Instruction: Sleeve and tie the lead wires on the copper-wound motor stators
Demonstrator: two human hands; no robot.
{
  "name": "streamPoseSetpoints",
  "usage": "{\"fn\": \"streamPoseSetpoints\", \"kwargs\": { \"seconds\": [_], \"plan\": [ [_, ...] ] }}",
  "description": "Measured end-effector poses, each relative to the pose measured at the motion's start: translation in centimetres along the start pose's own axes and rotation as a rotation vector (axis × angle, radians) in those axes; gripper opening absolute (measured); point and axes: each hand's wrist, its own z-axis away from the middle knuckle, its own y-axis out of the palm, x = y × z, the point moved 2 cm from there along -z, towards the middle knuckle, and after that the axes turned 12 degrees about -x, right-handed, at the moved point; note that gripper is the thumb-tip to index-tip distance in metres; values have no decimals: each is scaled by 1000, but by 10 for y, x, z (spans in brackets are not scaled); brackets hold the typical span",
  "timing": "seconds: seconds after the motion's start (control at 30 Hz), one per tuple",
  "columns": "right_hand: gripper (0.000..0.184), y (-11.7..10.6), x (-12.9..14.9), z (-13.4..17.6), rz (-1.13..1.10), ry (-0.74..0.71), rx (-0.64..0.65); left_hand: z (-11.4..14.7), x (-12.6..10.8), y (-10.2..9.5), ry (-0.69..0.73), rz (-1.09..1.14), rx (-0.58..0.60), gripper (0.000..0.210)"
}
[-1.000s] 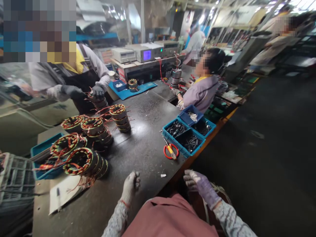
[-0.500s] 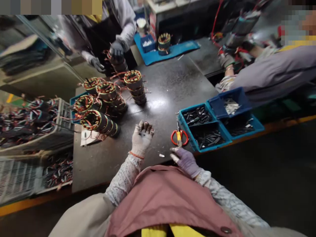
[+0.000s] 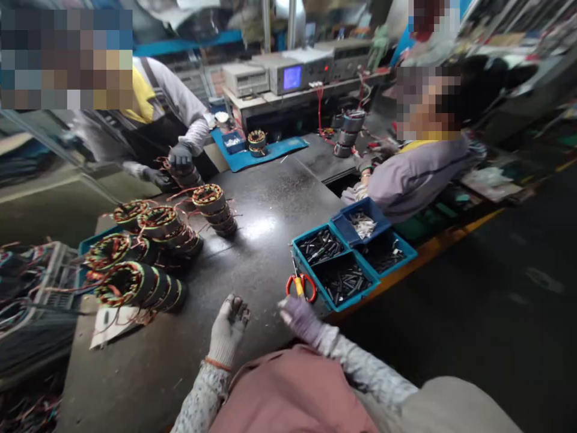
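Note:
My left hand (image 3: 229,329), in a white knitted glove with darkened fingertips, hovers over the near part of the dark table with its fingers loosely bent and nothing visible in it. My right hand (image 3: 303,320), in a purple glove with pale fingertips, is at the table's front edge. Its fingers are drawn together, and anything between them is too small or blurred to make out. Just beyond it lie red-handled scissors (image 3: 298,287) with yellow at the pivot, beside a blue divided tray (image 3: 332,308) of short black tubes.
Wound motor stators (image 3: 135,285) stand in stacks at the left, trailing copper wires. A smaller blue bin (image 3: 383,225) holds white pieces. Across the table a co-worker's gloved hand (image 3: 181,157) is on another stack; a second person's sleeve (image 3: 406,174) is at the right.
The view has tilted up and turned right, bringing instruments into sight. My right hand's fingers have come together; the small white piece near them no longer shows on the table.

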Motion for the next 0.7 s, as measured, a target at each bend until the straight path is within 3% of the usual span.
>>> {"fn": "streamPoseSetpoints", "kwargs": {
  "seconds": [0.03, 0.13, 0.2, 0.23, 0.3, 0.37, 0.43, 0.57, 0.7],
  "plan": [
    [35, -26, -19, 3, 10, 24, -93, -2, 1, -4, 1, -12, 0, 16],
    [35, -120, -86, 6, 52, 87, -730, -8, 9, -14, -15, -46, -25, 15],
    [33, -173, -129, -4, 142, 157, -920, -10, 16, -17, -25, -56, -41, 16],
    [32, -193, -148, -14, 183, 206, -935, -10, 19, -17, -29, -58, -43, 16],
    [31, -219, -180, -39, 241, 348, -786, -10, 24, -15, -34, -65, -39, 15],
    [29, -230, -204, -64, 264, 479, -557, -9, 26, -11, -36, -74, -29, 15],
    [26, -233, -221, -80, 275, 556, -425, -9, 24, -9, -24, -76, -24, 15],
    [34, -233, -241, -90, 317, 607, -422, -12, 16, -14, -2, -71, -63, 16],
    [35, -232, -240, -96, 377, 617, -394, -15, 13, -19, -28, -75, -104, 16]
  ]
}}
